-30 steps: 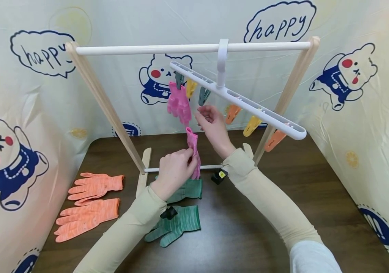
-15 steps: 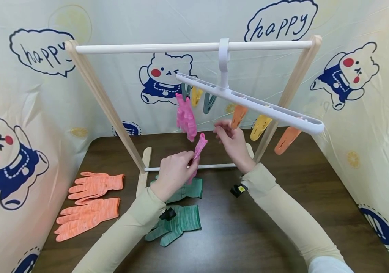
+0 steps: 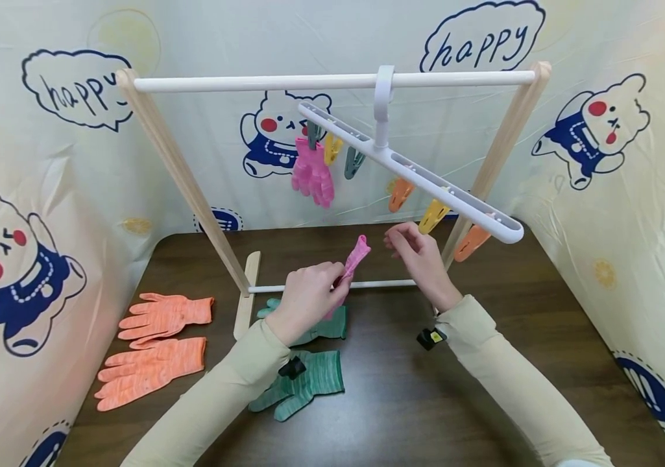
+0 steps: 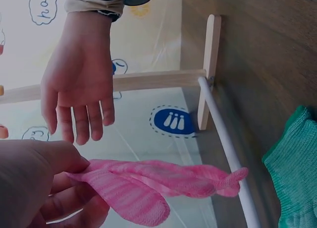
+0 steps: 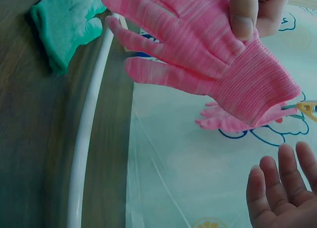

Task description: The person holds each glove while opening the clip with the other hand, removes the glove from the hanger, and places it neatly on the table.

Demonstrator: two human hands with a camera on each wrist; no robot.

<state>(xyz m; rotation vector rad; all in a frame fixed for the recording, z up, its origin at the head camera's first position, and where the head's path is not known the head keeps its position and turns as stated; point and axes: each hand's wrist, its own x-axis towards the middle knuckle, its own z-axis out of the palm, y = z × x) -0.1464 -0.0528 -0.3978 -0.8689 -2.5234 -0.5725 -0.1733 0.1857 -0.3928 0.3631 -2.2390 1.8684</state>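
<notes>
My left hand (image 3: pixel 311 295) pinches a pink knit glove (image 5: pixel 193 49) near its cuff, between thumb and fingers. The glove's fingers dangle, as the left wrist view (image 4: pixel 148 181) shows. Beside it to the right, my right hand (image 3: pixel 422 259) is raised with loosely bent fingers and holds nothing. Another pink glove (image 3: pixel 312 172) hangs from a dark green clothespin (image 3: pixel 313 135) at the far end of the white hanger (image 3: pixel 414 170). Along the hanger are more clothespins, among them a yellow one (image 3: pixel 332 149), a green one (image 3: pixel 353 162) and an orange one (image 3: pixel 400 194).
The hanger hooks over the white top rod (image 3: pixel 250 83) of a wooden-legged rack. Two orange gloves (image 3: pixel 157 366) lie on the dark table (image 3: pixel 425 402) at left. Two green gloves (image 3: pixel 309 383) lie under my left forearm. A lower white rod (image 3: pixel 379 284) joins the rack's legs.
My right hand has moved down and right, away from the hanger. My left hand shifts slightly right, and the held glove's cuff now tilts right. The hanger has swung and swung back.
</notes>
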